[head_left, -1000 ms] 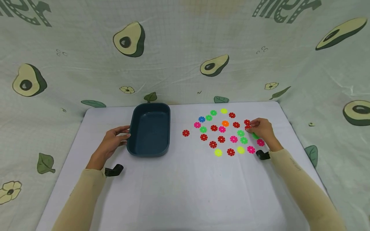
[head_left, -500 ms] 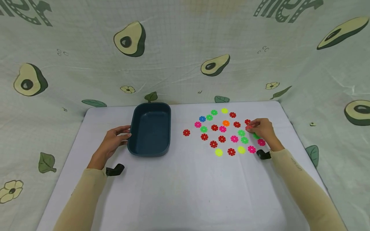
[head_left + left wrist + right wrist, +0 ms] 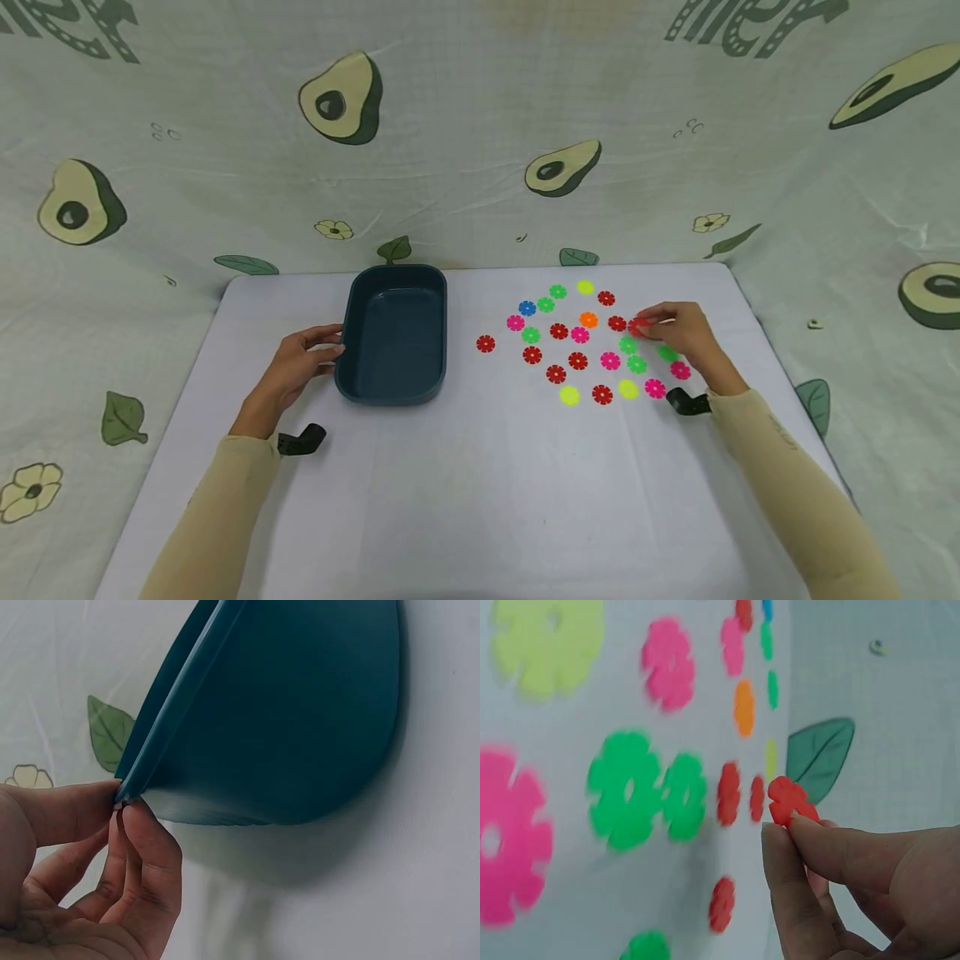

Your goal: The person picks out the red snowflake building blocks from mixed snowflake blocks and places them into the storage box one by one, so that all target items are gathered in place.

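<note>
My left hand (image 3: 292,371) is at the left side of a dark teal plastic tub (image 3: 340,367), thumb and fingers pinching its rim, as the left wrist view shows closely. Nothing is visible inside the tub. Over the right part of the scattered notched discs, my right hand (image 3: 684,337) holds a red interlocking disc (image 3: 789,801) between thumb and fingertips, off the table. Below it lie green discs (image 3: 626,791) and another red disc (image 3: 721,904). The hand partly covers the discs nearest it in the head view.
Several red, pink, green and yellow discs lie flat on the white table (image 3: 465,492), with one orange disc (image 3: 588,320) and one blue disc (image 3: 527,308) among them. A lone red disc (image 3: 486,343) sits nearest the tub. An avocado-print cloth (image 3: 450,167) hangs behind.
My right hand has lifted the red disc from the table and shifted slightly left and up with it. The left hand keeps its grip on the tub.
</note>
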{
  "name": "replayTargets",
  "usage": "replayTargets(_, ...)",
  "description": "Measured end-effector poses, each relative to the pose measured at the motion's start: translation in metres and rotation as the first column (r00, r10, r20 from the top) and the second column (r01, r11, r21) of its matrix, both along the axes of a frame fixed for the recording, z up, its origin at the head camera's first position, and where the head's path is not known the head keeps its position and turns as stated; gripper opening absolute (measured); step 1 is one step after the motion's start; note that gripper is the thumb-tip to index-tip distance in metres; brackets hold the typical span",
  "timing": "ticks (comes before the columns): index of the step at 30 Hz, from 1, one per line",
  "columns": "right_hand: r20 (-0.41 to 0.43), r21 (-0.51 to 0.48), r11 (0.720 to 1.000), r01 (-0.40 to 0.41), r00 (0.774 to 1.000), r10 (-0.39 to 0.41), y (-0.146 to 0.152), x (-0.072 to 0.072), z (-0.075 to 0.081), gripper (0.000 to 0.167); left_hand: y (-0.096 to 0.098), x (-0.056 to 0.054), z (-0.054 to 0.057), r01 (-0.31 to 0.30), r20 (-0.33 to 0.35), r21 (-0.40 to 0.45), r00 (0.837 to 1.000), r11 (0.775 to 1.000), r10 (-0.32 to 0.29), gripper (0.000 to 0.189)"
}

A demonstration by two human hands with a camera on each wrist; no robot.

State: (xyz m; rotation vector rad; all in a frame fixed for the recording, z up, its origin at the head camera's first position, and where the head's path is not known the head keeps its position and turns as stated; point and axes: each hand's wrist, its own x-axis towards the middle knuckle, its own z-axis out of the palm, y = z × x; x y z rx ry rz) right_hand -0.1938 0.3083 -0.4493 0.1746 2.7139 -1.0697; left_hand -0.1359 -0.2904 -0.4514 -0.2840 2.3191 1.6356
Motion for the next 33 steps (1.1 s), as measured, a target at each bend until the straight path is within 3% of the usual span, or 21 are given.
replayTargets(6,0.077,-0.119,0.993,-0.001,0.997,0.011,-0.030,0.002,0.019,0.038,0.002,0.000,-0.001,-0.003,-0.003,0.003,1.000,1.000,0.003,0.054)
replayTargets(10,0.083,-0.179,0.982,-0.059,0.994,0.074,-0.049,0.002,0.026,0.040,0.003,0.001,0.000,0.001,0.006,0.001,1.000,1.000,-0.001,0.054)
replayTargets(15,0.052,-0.210,0.971,-0.115,0.990,0.128,-0.071,-0.004,0.028,0.037,0.005,0.001,0.001,0.005,0.010,0.003,1.000,1.000,-0.005,0.054)
replayTargets(21,0.067,-0.240,0.965,-0.109,0.989,0.129,-0.098,-0.011,0.030,0.036,0.005,-0.001,0.000,0.002,0.016,0.019,1.000,1.000,-0.002,0.054)
replayTargets(33,0.039,-0.325,0.922,-0.211,0.971,0.236,-0.137,-0.014,0.033,0.033,0.005,-0.002,0.000,-0.009,0.025,0.029,1.000,1.000,0.008,0.054)
